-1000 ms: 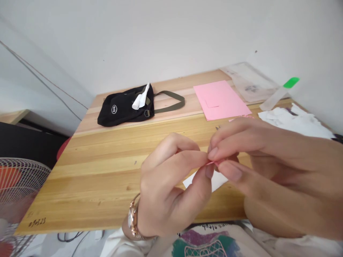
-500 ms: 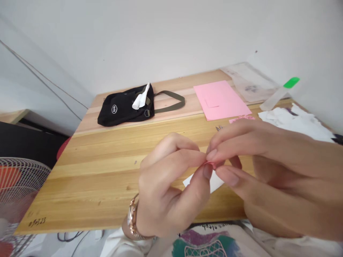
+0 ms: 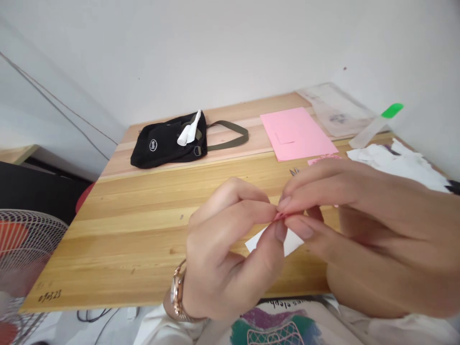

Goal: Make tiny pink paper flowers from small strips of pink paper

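Between my fingertips is a small piece of pink paper (image 3: 280, 215), mostly covered by them. My left hand (image 3: 233, 249), with a watch (image 3: 177, 291) at the wrist, pinches it from the left between thumb and forefinger. From the other side my right hand (image 3: 366, 230) closes thumb and fingers on the same piece. Under the hands a white sheet of paper (image 3: 256, 242) lies on the wooden table (image 3: 136, 230), partly hidden. Just behind my right hand, metal points (image 3: 293, 171) stick out, perhaps scissors; the rest is hidden.
At the back lies a black bag (image 3: 168, 141) with a rolled white paper (image 3: 189, 132) on it. Pink sheets (image 3: 298, 134) and pink scraps (image 3: 323, 159) are at the right, near a green-capped glue bottle (image 3: 375, 125) and crumpled white tissue (image 3: 398, 163). A fan (image 3: 32, 249) stands left.
My right thumb has moved up and left, closing against the left fingertips, so less of the pink paper shows. Otherwise the scene is nearly the same.
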Demonstrator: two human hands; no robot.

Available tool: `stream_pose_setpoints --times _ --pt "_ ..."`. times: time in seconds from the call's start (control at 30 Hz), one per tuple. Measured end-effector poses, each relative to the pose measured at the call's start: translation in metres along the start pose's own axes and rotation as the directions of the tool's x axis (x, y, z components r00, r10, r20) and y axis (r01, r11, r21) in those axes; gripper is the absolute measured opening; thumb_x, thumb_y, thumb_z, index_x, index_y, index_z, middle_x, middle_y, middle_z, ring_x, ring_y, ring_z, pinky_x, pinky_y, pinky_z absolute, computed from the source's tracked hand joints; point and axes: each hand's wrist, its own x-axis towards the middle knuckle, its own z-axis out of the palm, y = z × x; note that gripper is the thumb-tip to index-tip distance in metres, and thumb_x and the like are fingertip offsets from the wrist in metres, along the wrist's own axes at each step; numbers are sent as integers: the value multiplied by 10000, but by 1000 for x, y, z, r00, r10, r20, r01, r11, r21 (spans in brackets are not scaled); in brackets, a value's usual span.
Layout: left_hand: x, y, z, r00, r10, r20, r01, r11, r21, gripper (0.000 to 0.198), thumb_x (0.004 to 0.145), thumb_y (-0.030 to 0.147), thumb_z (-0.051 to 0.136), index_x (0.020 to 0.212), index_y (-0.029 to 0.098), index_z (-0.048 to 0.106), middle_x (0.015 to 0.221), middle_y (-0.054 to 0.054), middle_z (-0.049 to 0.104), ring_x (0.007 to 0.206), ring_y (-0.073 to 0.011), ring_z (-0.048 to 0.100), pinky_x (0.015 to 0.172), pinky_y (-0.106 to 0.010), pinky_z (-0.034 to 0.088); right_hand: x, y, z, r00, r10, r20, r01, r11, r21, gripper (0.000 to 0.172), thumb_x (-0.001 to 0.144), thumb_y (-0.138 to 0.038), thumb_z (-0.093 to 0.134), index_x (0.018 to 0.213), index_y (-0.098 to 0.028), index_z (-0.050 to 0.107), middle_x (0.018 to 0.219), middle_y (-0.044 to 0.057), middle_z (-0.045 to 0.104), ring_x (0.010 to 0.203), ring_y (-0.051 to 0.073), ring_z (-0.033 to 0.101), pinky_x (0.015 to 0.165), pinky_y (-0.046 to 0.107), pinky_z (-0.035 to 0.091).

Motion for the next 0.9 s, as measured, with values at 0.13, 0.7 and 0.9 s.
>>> stream_pose_setpoints --times 0.13,0.7,0.9 --pt "1 0 1 1000 5 -1 -5 999 -47 128 710 56 549 796 137 599 735 -33 557 651 -111 525 523 -248 470 0 1 1 1000 -3 3 3 999 -38 85 759 -215 541 709 -223 609 682 7 634 601 129 551 521 251 484" --pt "-2 0 -2 999 -40 33 44 992 -120 128 735 70 529 819 146 591 757 -35 568 659 -113 542 532 -252 491 0 0 1 999 -46 6 46 995 -88 101 774 -211 513 707 -218 588 700 13 638 630 135 576 553 264 473" --pt "-2 1 -3 998 -43 38 47 993 -104 112 743 83 528 808 146 594 752 -32 577 654 -115 551 531 -251 493 -1 0 -1 999 0 44 2 999 -43 70 748 -210 528 740 -220 597 666 5 623 575 134 549 503 264 469"
